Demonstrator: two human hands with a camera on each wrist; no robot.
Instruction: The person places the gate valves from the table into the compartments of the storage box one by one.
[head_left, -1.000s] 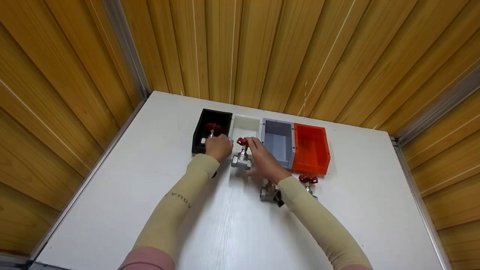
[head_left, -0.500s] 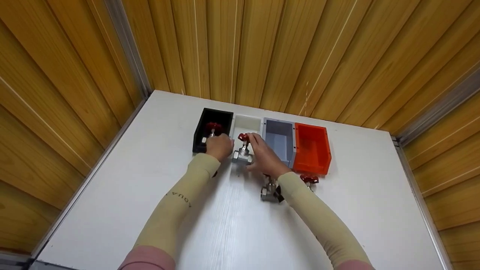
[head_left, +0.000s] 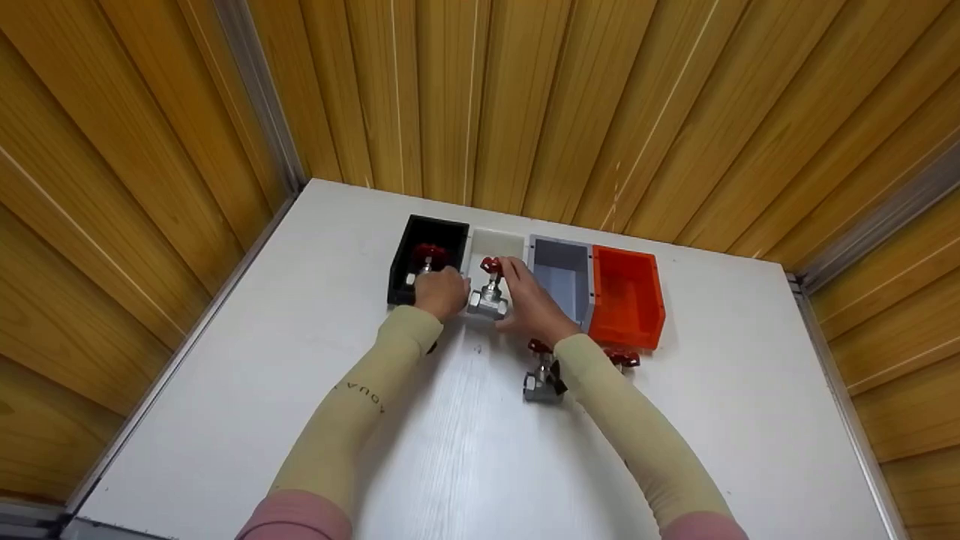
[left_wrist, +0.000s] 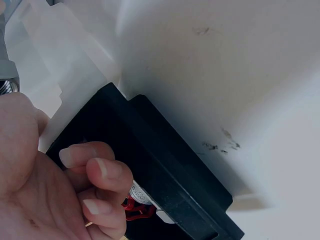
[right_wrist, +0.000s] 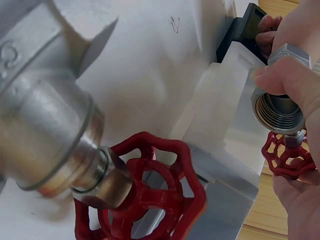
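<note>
My right hand (head_left: 534, 304) grips a metal gate valve (head_left: 488, 303) with a red handwheel, held upright over the front of the white bin (head_left: 498, 242). In the right wrist view the thumb (right_wrist: 285, 75) lies across its threaded body, and fingers are at the handwheel (right_wrist: 289, 154). My left hand (head_left: 442, 292) is at the front right of the black bin (head_left: 400, 251). A second valve, its red handwheel (head_left: 430, 253) showing, lies in that bin beside the hand. The left fingers (left_wrist: 107, 175) are curled near it; whether they hold anything, I cannot tell.
Two more valves stand on the white table in front of the bins: one valve (head_left: 541, 386) near the right wrist, another red handwheel (head_left: 624, 358) partly behind the sleeve. A grey bin (head_left: 561, 277) and an orange bin (head_left: 626, 296) continue the row to the right.
My right hand has carried its valve slightly forward, away from me, from before the white bin to over its front. The left hand stays at the black bin.
</note>
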